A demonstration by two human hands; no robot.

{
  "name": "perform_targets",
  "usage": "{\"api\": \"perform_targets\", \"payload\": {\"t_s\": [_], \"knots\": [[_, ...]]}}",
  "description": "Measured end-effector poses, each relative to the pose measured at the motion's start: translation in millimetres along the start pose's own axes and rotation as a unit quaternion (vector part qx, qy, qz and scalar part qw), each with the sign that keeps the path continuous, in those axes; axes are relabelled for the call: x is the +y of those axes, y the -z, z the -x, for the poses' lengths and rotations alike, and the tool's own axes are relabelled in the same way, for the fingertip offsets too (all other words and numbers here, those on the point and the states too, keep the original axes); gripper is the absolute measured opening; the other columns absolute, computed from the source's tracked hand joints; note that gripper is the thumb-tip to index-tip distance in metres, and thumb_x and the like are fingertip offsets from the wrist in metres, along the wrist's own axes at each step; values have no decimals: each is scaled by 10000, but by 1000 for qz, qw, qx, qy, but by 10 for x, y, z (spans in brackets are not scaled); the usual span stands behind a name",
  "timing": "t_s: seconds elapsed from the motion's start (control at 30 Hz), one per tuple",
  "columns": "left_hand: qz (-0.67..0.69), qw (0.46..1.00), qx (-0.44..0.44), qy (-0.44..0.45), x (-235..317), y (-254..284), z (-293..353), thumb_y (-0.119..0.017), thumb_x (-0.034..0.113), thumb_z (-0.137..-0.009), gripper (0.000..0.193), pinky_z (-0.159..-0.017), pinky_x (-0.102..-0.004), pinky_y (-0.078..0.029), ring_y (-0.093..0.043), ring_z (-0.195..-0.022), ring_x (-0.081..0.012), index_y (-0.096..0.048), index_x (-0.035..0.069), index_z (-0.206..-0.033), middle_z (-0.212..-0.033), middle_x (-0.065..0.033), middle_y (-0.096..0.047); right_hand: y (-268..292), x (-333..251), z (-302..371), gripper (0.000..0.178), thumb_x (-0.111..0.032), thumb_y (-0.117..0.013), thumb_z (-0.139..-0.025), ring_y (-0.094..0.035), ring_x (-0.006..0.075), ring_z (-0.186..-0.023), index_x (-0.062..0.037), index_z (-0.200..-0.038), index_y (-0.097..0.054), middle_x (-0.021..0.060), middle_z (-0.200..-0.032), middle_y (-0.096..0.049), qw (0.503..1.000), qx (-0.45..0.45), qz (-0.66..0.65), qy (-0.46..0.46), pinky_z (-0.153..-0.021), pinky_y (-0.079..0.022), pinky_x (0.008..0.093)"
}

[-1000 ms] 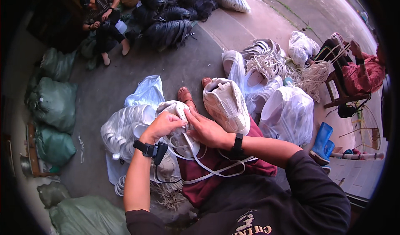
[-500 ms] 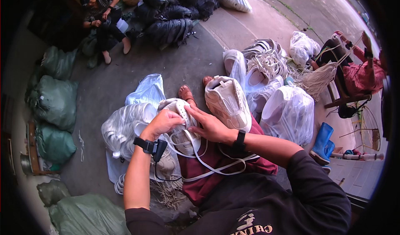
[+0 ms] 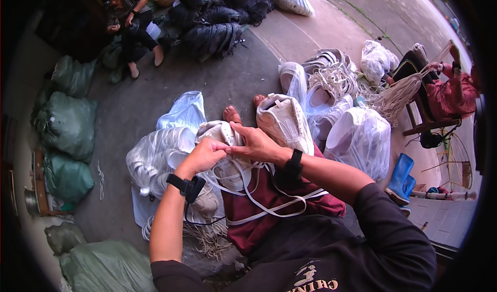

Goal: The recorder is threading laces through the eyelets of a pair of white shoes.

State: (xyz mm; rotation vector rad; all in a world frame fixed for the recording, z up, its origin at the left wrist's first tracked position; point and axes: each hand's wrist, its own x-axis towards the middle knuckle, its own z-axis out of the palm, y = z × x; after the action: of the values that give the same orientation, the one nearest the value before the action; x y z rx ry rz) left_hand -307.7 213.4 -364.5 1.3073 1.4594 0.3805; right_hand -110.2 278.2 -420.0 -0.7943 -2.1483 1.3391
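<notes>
A white sneaker (image 3: 229, 174) rests on my left thigh, its toe toward me. Long flat white shoelaces (image 3: 277, 212) trail from it in loops across the maroon cloth on my lap. My left hand (image 3: 206, 155) is closed in a pinch over the eyelets, apparently on the shoelace; the lace between the fingertips is mostly hidden. My right hand (image 3: 257, 145) grips the shoe's right side, its thumb meeting the left fingertips and its forefinger reaching toward the tongue. A second sneaker (image 3: 284, 123), white and beige, stands on my right knee.
Plastic-wrapped shoes (image 3: 155, 155) lie at my left, with more wrapped shoes (image 3: 360, 142) and bundled laces (image 3: 336, 82) at my right. Green sacks (image 3: 70, 121) line the left wall. Blue boots (image 3: 401, 178) stand at right. Two people sit farther off, one handling strands.
My right hand has shifted from lying along the shoe's side to meet the left fingertips with its thumb. My left hand has moved slightly down. The person at right has lowered their arms.
</notes>
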Motion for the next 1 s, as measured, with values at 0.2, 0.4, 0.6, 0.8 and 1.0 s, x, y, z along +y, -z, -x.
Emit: {"api": "perform_targets", "payload": {"t_s": [0.2,0.4,0.6,0.8,1.0], "knots": [[9,999,12,-29,-48,-79,51,-580,103,-873,230,-698,-265,-479,-588,-756,-72,-700,-23,-1023,-795,-26,-692,25,-212,-4,719,-284,-736,-784,-637,386,-1041,88,-1329,-451,300,-1103,-628,999,4,42,7,-893,-489,401],[-72,995,45,-53,-90,-131,79,-571,101,-874,216,-712,-299,-489,-630,-780,-122,-697,-21,-1001,-839,-69,-715,-30,-351,36,706,-221,-704,-729,-611,425,-1043,69,-1325,-461,299,-1217,-571,992,51,100,54,-883,-498,436],[-4,997,42,-66,-121,-121,122,-547,32,-858,219,-729,-276,-489,-614,-805,-109,-686,-8,-1023,-868,-29,-692,-101,-395,61,701,-249,-708,-718,-544,470,-1150,10,-1328,-479,364,-1284,-496,993,50,82,62,-959,-475,461],[13,1000,15,-2,-26,-55,28,-513,-43,-826,289,-580,-243,-423,-549,-722,-66,-617,26,-1086,-863,-5,-622,-127,-386,58,685,-249,-711,-723,-503,493,-1196,-32,-1336,-495,359,-1306,-484,994,64,74,55,-998,-451,469],[43,998,-16,39,8,9,-49,-513,-33,-843,380,-560,-237,-406,-532,-687,-68,-554,71,-1207,-934,-2,-613,-144,-394,34,676,-247,-718,-727,-402,524,-1281,-46,-1336,-506,367,-1342,-450,992,72,82,68,-1057,-396,479]]}}
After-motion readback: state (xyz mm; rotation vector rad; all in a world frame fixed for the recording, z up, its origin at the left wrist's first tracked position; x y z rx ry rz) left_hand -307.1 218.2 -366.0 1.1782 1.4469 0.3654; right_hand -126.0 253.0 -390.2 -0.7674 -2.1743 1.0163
